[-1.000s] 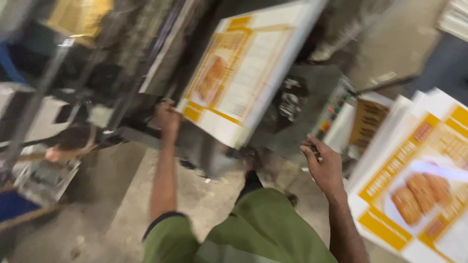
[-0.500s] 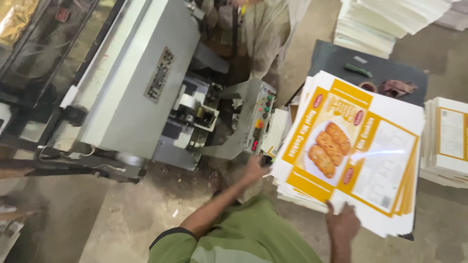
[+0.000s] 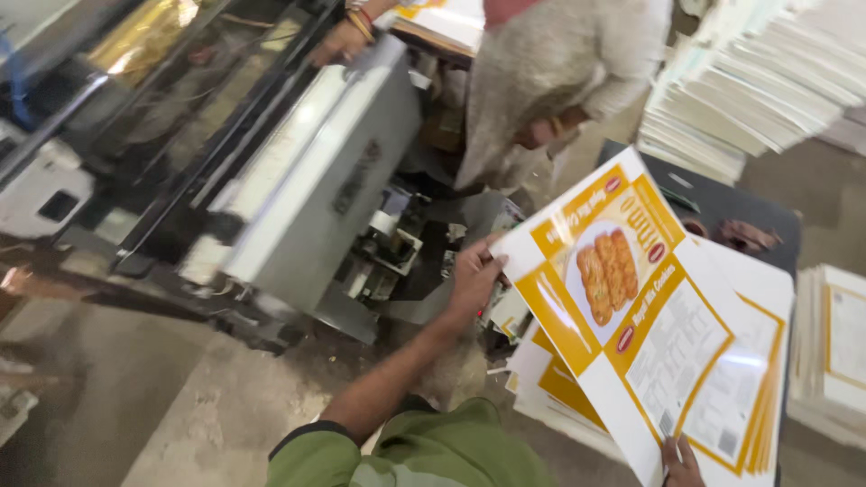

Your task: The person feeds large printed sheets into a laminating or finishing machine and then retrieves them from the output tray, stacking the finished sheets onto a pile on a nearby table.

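Observation:
A large printed card sheet (image 3: pixel 649 316), white and yellow with a picture of biscuits, is held tilted over a low stack of like sheets (image 3: pixel 550 397). My left hand (image 3: pixel 474 275) grips the sheet's upper left corner. My right hand (image 3: pixel 681 460) pinches its lower edge at the bottom of the view; only the fingers show. My green sleeve (image 3: pixel 406 451) fills the bottom centre.
A grey metal press machine (image 3: pixel 307 189) stands at left on a concrete floor. Another person in a beige top (image 3: pixel 559 72) leans over it at the top, one hand (image 3: pixel 343 36) on the machine. Tall stacks of sheets (image 3: pixel 767 81) stand at upper right, another stack (image 3: pixel 834 343) at right.
The view has swung from the machine toward the stacks. Both my hands have lifted the top sheet and tilted it up off the stack.

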